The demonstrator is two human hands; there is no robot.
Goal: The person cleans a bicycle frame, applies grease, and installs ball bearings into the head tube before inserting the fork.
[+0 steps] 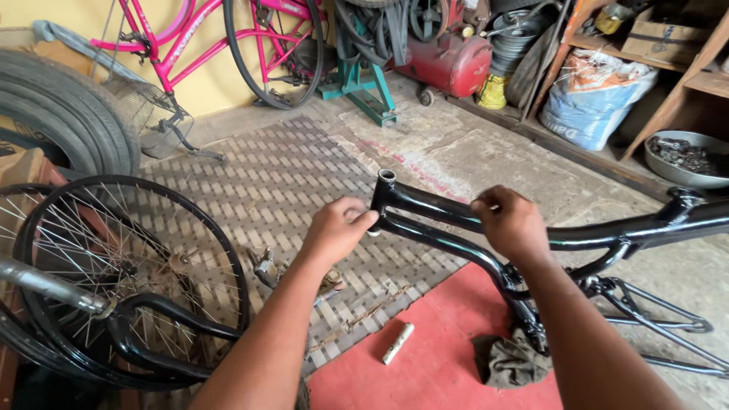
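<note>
A glossy black bicycle frame (pixel 607 235) lies across the right half of the view, its head tube (pixel 385 197) pointing toward the middle. My left hand (pixel 338 226) is closed against the head tube's lower end, fingers touching it. My right hand (pixel 512 222) grips the frame's upper tube a short way behind the head tube. The frame's rear stays and a black stand (pixel 653 315) rest on the floor at the right.
A black spoked wheel with fork (pixel 121 281) lies at the left. On the red mat (pixel 433 364) are a small white tube (pixel 398 343) and a dark rag (pixel 512 361). A woven mat (pixel 281 182), pink bicycle (pixel 220 38), tyres (pixel 64 114), red compressor (pixel 452 61) and shelves (pixel 683 68) surround the area.
</note>
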